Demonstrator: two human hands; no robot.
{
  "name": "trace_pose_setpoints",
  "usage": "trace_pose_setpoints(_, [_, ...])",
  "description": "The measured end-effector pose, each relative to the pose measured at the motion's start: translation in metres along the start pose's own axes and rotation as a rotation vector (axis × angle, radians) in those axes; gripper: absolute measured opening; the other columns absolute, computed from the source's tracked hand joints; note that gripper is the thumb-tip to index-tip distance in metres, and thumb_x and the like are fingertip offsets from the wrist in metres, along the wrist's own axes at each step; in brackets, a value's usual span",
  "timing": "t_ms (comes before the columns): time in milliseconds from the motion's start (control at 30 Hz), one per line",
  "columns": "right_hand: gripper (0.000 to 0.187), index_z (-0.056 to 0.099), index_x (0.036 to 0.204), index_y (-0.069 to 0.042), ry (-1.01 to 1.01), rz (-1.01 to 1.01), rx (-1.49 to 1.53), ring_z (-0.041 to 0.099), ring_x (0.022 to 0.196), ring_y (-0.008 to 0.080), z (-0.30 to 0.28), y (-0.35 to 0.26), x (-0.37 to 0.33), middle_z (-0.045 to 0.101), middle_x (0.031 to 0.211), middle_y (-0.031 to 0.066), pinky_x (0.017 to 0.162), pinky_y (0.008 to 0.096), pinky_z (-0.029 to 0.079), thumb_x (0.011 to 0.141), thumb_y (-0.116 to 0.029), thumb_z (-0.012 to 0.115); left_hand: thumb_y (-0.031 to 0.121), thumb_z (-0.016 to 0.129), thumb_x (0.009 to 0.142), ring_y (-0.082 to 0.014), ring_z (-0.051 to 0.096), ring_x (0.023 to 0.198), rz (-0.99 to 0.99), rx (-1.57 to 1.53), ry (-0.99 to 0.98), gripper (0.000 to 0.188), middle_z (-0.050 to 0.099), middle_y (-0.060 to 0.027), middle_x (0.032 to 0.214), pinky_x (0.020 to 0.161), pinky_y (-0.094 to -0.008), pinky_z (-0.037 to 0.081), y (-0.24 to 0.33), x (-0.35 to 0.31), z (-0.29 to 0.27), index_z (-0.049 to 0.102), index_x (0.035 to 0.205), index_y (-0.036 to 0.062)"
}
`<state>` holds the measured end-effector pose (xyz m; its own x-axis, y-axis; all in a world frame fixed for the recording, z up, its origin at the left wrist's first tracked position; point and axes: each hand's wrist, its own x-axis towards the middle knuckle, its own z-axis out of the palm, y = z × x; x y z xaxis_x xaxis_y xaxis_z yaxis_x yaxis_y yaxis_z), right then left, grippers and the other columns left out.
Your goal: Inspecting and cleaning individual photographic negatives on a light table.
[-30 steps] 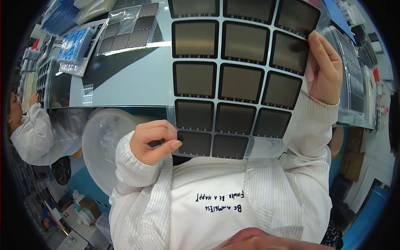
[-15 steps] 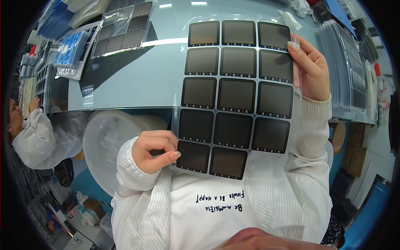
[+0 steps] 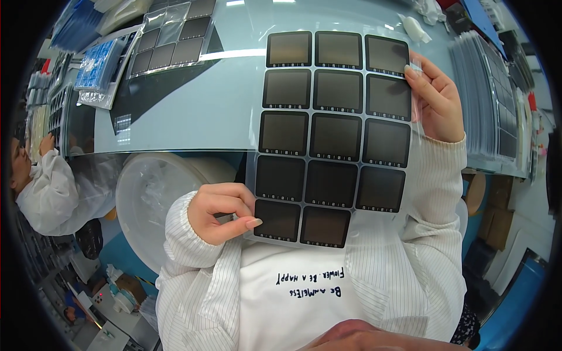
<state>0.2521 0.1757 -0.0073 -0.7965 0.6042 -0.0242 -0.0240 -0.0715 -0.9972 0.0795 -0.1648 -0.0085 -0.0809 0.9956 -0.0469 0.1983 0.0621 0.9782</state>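
Note:
A clear plastic sheet bearing rows of dark, glossy, rounded-square panels (image 3: 335, 136) is held up in front of me, partly over the table's near edge. Each panel has a thin strip of small marks along its lower side. At the sheet's lower left corner, my left hand (image 3: 221, 213) pinches the edge between thumb and fingers. My right hand (image 3: 434, 96) grips the upper right edge, its thumb on the front; most of those fingers are hidden behind the sheet. The lowest row shows two panels, with bare clear film to their right.
On the glass table (image 3: 193, 117) lies another panel sheet (image 3: 170, 52) at the far left, beside a blue-and-white packet (image 3: 102, 67). Stacked clear sheets (image 3: 480, 99) stand at the right. A white bin (image 3: 132, 216) is below the edge; a co-worker (image 3: 47, 190) sits at the far left.
The sheet has shifted slightly right and its lower end has risen a little. My left hand has moved slightly right with it; my right hand stays nearly in place.

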Motion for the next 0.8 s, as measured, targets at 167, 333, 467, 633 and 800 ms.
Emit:
trace_pose_setpoints(167, [0.04, 0.051, 0.122, 0.008, 0.016, -0.001, 0.031, 0.049, 0.043, 0.0068, 0.003, 0.0, 0.001, 0.062, 0.069, 0.0045, 0.04, 0.0167, 0.037, 0.088, -0.011, 0.061, 0.004, 0.07, 0.075, -0.0143, 0.056, 0.058, -0.019, 0.035, -0.005, 0.007, 0.06, -0.0083, 0.074, 0.053, -0.0238, 0.045, -0.002, 0.0, 0.001, 0.066, 0.071, -0.0006])
trace_pose_setpoints(333, [0.04, 0.051, 0.121, 0.008, 0.074, 0.034, -0.007, 0.049, 0.042, 0.0071, 0.013, -0.008, 0.001, 0.058, 0.064, 0.0027, 0.041, 0.0173, 0.036, 0.088, -0.012, 0.062, 0.004, 0.07, 0.075, -0.0147, 0.057, 0.059, 0.022, 0.003, 0.011, 0.008, 0.06, -0.0084, 0.074, 0.053, -0.024, 0.045, -0.006, 0.002, 0.0, 0.066, 0.07, -0.0007])
trace_pose_setpoints(467, [0.043, 0.044, 0.128, 0.008, -0.039, 0.014, -0.046, 0.052, 0.046, 0.0046, -0.004, 0.003, 0.007, 0.067, 0.086, 0.0071, 0.041, 0.0148, 0.038, 0.091, -0.011, 0.057, 0.004, 0.07, 0.075, -0.0152, 0.058, 0.06, -0.004, -0.001, 0.013, 0.008, 0.059, -0.0083, 0.073, 0.053, -0.0245, 0.045, -0.005, 0.003, 0.0, 0.066, 0.069, -0.0009])
trace_pose_setpoints(633, [0.041, 0.047, 0.125, 0.008, -0.108, 0.042, 0.003, 0.056, 0.053, 0.0051, -0.01, 0.006, 0.017, 0.066, 0.088, 0.0069, 0.048, 0.0136, 0.041, 0.091, -0.013, 0.058, 0.003, 0.066, 0.078, -0.0154, 0.053, 0.058, -0.025, -0.046, 0.185, 0.013, 0.058, -0.0081, 0.068, 0.054, -0.025, 0.041, -0.008, 0.002, 0.0, 0.061, 0.068, -0.0021])
trace_pose_setpoints(800, [0.039, 0.049, 0.123, 0.007, -0.04, 0.067, -0.018, 0.061, 0.071, 0.0046, -0.014, 0.022, 0.033, 0.066, 0.091, 0.0051, 0.059, 0.0137, 0.045, 0.09, -0.013, 0.058, 0.007, 0.06, 0.084, -0.0149, 0.052, 0.058, -0.061, -0.082, 0.291, 0.019, 0.057, -0.0084, 0.067, 0.056, -0.0247, 0.04, -0.011, 0.005, 0.006, 0.057, 0.067, -0.0031])
